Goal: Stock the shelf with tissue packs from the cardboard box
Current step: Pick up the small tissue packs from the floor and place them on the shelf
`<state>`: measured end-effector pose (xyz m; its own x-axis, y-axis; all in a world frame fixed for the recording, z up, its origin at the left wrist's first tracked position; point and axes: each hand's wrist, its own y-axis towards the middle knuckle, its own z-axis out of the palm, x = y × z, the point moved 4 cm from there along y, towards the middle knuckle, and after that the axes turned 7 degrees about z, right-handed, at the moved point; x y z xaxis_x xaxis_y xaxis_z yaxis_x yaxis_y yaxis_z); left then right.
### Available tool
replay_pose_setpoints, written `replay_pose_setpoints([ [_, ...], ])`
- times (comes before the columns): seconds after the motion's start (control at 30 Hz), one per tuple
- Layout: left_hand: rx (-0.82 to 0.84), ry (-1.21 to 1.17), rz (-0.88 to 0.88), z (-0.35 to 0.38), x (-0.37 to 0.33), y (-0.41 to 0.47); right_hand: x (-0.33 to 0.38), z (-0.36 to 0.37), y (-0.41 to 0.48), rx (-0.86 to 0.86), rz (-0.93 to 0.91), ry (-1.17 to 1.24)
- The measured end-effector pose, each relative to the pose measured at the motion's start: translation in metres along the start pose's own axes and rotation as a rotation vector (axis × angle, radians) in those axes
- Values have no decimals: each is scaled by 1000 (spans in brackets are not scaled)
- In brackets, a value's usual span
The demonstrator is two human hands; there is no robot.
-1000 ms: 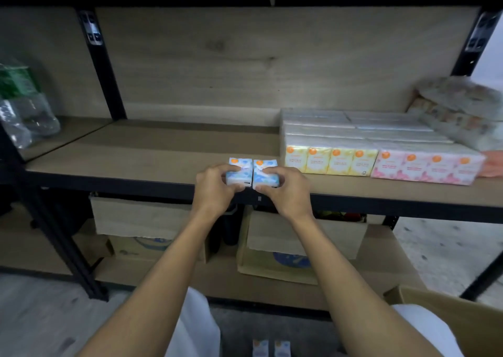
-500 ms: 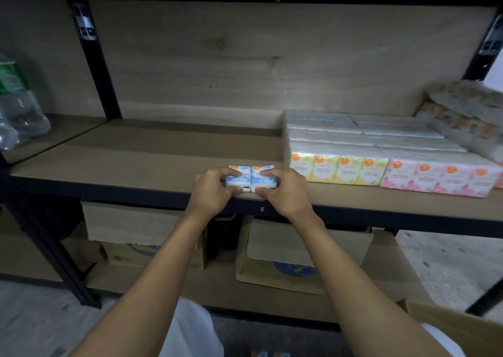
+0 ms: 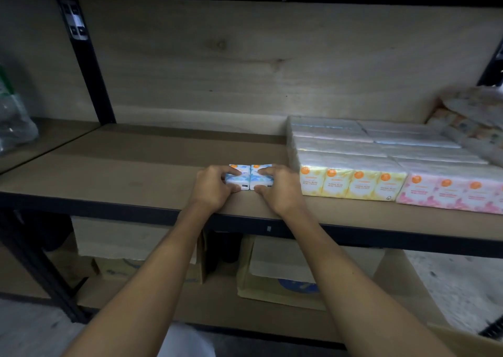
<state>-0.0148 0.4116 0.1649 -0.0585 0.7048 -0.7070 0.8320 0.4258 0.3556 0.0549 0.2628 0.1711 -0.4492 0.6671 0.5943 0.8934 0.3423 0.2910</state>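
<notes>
Two small blue-and-white tissue packs sit side by side on the wooden shelf (image 3: 130, 171) near its front edge. My left hand (image 3: 213, 186) grips the left blue pack (image 3: 240, 177) and my right hand (image 3: 280, 186) grips the right blue pack (image 3: 259, 178). The two packs touch each other. Just right of my right hand stands a row of yellow tissue packs (image 3: 351, 185), then pink tissue packs (image 3: 446, 193), with more rows behind them. A corner of the cardboard box (image 3: 473, 343) shows at the bottom right.
Wrapped floral packs (image 3: 473, 117) pile up at the shelf's far right. A plastic bag with bottles (image 3: 13, 119) sits on the neighbouring shelf at left. Black uprights (image 3: 87, 70) frame the bay. Cardboard boxes (image 3: 283, 275) stand on the lower shelf.
Both hands have carried the two blue packs forward and set them down on the shelf, a little closer to the yellow row. The camera has moved nearer.
</notes>
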Motion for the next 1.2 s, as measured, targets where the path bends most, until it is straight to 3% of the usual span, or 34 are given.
replay_pose_setpoints([
  [0.47,-4,1,29,14,11,50,-5,15,45,-30,20,-2],
  [1.2,-19,22,48,16,17,58,-11,25,57,-60,-2,33],
])
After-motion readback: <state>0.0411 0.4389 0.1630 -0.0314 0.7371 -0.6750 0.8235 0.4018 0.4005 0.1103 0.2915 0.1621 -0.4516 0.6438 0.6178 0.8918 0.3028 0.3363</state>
